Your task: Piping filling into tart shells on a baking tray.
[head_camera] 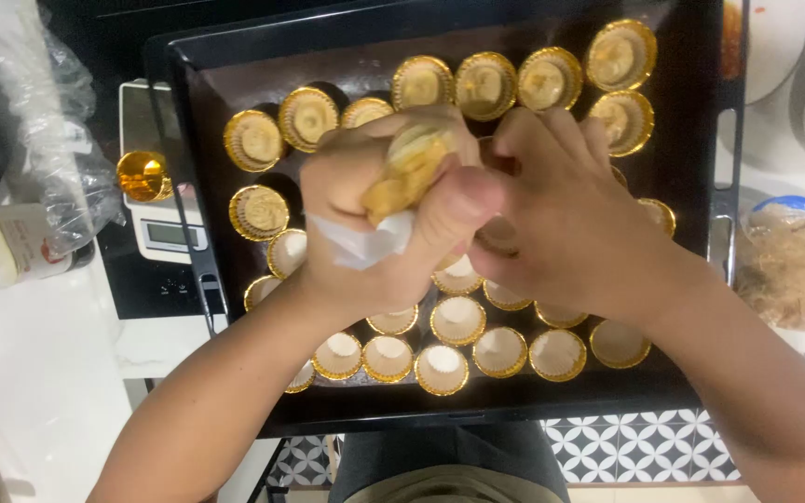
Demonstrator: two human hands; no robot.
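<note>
My left hand (365, 224) is closed around a clear piping bag (407, 172) full of tan batter, held over the middle of a black baking tray (677, 154). My right hand (570, 224) presses against the bag from the right, its fingers curled over the bag's lower end; the tip is hidden. Gold foil cups fill the tray: those at the far side (486, 86) hold tan batter, those along the near edge (442, 368) show white paper inside.
A small digital scale (165, 233) with one gold cup (143, 175) on it stands left of the tray. A crumpled clear plastic bag (58, 121) lies farther left. A bag of beige dough (794, 265) sits at the right. Patterned floor tiles (645, 447) show below.
</note>
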